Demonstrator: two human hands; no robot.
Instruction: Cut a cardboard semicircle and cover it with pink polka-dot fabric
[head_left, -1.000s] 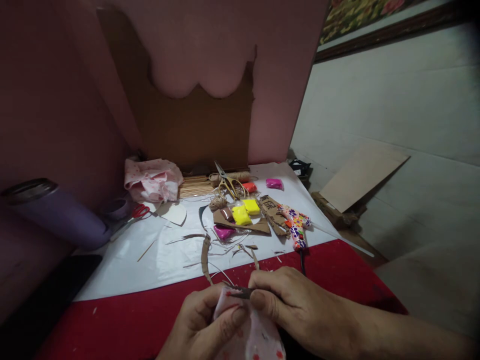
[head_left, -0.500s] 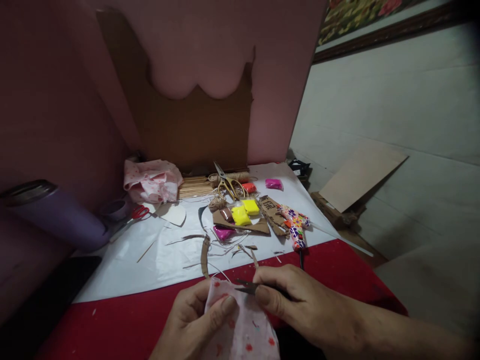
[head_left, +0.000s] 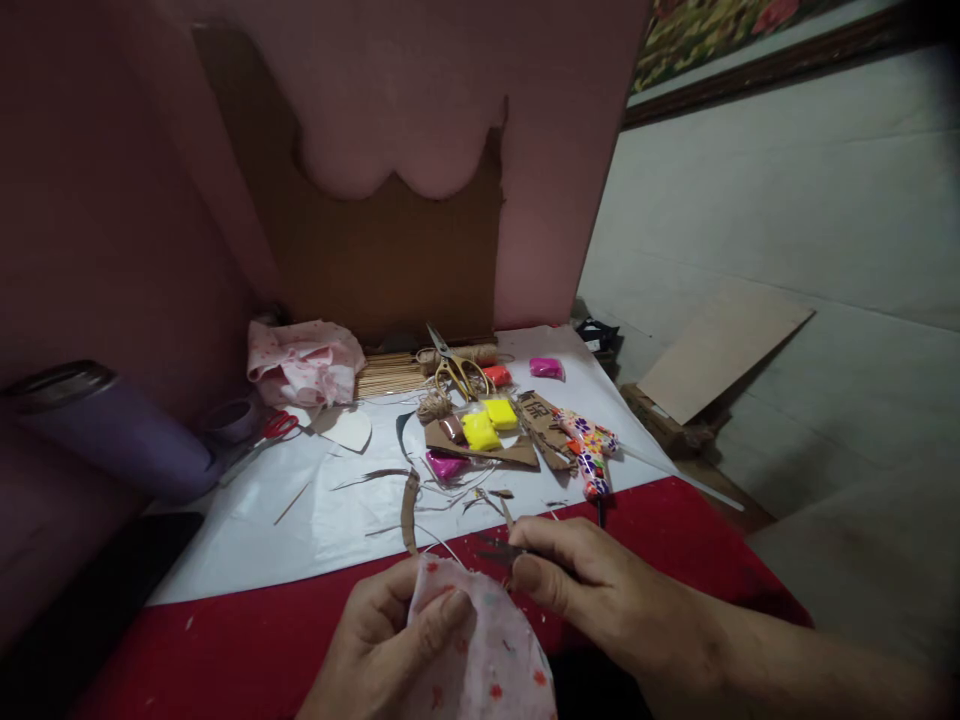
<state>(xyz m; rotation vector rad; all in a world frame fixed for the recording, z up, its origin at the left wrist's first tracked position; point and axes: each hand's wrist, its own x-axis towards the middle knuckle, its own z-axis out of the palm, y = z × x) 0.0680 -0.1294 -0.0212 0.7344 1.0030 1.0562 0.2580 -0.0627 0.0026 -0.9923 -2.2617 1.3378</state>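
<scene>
Pink cloth with small red flowers (head_left: 480, 640) is pinched between the thumb and fingers of my left hand (head_left: 397, 630) and hangs down toward the bottom edge. Its right edge looks curved. My right hand (head_left: 592, 590) is closed around small dark scissors (head_left: 499, 548), whose slightly parted blades point left, just beyond the cloth's upper right edge and apart from it. The handles are hidden in my fingers. Past my hands lie a bent cardboard strip (head_left: 409, 512) and thin white string (head_left: 442, 543).
A white sheet (head_left: 262, 540) covers part of the red tablecloth (head_left: 225, 650). On it lie gold-handled scissors (head_left: 454, 370), yellow packets (head_left: 487, 425), a flowered glue gun (head_left: 592, 450), red-handled scissors (head_left: 277, 428) and bunched pink cloth (head_left: 307, 360). A purple tumbler (head_left: 112, 430) stands left; cut cardboard (head_left: 390, 260) leans behind.
The scissors have moved up and slightly away from the cloth's top edge with my right hand. My left hand stays nearly in place, still holding the cloth.
</scene>
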